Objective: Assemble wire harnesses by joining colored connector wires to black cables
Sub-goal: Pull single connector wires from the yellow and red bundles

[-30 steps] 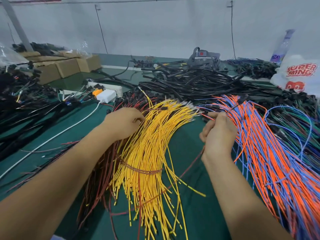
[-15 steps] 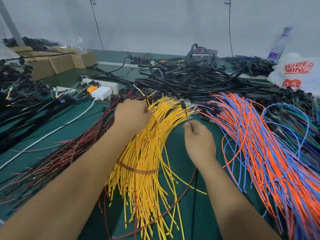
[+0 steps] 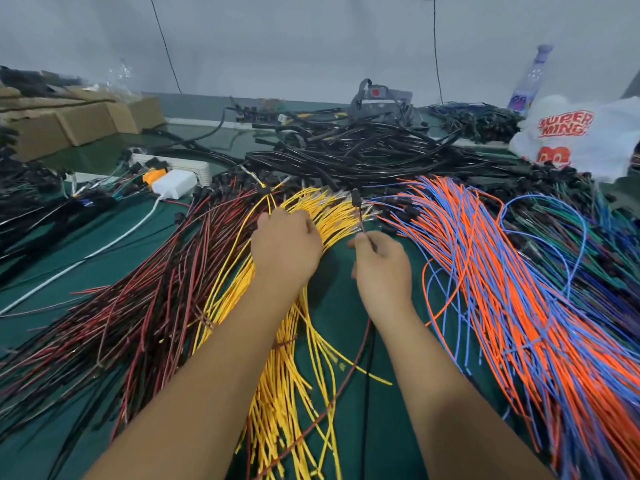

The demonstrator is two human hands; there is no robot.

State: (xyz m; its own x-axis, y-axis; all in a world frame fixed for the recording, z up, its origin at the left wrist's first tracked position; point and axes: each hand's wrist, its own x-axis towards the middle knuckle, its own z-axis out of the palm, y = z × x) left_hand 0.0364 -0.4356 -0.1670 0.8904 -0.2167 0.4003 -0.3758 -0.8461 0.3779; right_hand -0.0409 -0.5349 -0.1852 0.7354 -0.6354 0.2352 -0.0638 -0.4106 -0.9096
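The right hand (image 3: 382, 268) pinched a red-and-black connector wire (image 3: 357, 209) upright beside the yellow wires (image 3: 277, 393); the left hand (image 3: 284, 247) curled into that bundle, apparently gripping strands; pulling one free risked dragging tangled neighbours, or the pinched wire slipping; black cables (image 3: 363, 150) lay beyond

Both bare forearms reached forward. The left hand (image 3: 285, 245) lay knuckles up with fingers curled around thin yellow wires (image 3: 332, 216). The right hand (image 3: 381, 268) pinched a thin red-and-black connector wire (image 3: 360, 216) between thumb and fingertips.
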